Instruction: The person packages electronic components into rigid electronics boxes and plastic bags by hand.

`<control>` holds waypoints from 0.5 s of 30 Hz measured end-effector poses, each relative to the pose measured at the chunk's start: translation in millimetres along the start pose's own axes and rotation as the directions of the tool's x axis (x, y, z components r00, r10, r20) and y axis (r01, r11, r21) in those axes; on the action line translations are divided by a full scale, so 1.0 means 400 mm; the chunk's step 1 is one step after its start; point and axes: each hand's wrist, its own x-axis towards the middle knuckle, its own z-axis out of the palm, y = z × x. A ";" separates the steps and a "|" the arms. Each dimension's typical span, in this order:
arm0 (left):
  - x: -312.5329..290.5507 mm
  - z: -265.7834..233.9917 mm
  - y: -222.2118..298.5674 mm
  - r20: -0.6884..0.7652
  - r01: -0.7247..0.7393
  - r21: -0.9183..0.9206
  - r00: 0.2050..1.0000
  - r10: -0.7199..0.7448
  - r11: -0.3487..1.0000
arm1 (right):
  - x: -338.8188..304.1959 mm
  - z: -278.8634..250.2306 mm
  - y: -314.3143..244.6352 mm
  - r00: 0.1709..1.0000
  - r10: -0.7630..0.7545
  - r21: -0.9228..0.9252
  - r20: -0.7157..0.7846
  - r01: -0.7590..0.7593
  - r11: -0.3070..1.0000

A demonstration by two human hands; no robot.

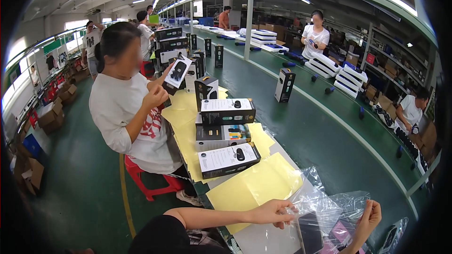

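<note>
A clear plastic bag [332, 203] is stretched between my two hands above the near end of the bench. My left hand [272, 212] pinches its left edge, with the fingers closed. At the right edge of the film, my right hand [369, 220] grips it between thumb and fingers. Under the film lies a dark phone-like slab [310, 232] on a pale surface, next to something pink [341, 230] partly hidden by the plastic. Yellow sheets [256, 183] spread out just beyond my left hand. Past them stands a stack of printed black-and-white product boxes [230, 160].
A co-worker [127, 94] sits at the left on a red stool [141, 178], holding a white printed box [178, 72]. A green conveyor [282, 113] runs beside the bench, carrying an upright box [285, 85]. Across it, white cartons [346, 79] are stacked near other people.
</note>
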 end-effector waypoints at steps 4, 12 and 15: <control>-0.057 -0.018 -0.042 0.043 0.069 -0.082 0.997 -0.066 0.994 | -0.007 0.010 -0.008 0.997 -0.014 -0.036 0.078 0.017 0.999; -0.211 0.006 -0.156 0.267 0.123 -0.035 0.957 -0.109 0.992 | -0.021 0.020 -0.039 0.822 0.110 -0.300 0.559 0.077 0.951; -0.260 0.008 -0.165 0.285 -0.084 0.435 0.957 -0.048 0.897 | 0.020 -0.001 0.085 0.671 0.184 -0.359 0.718 0.131 0.924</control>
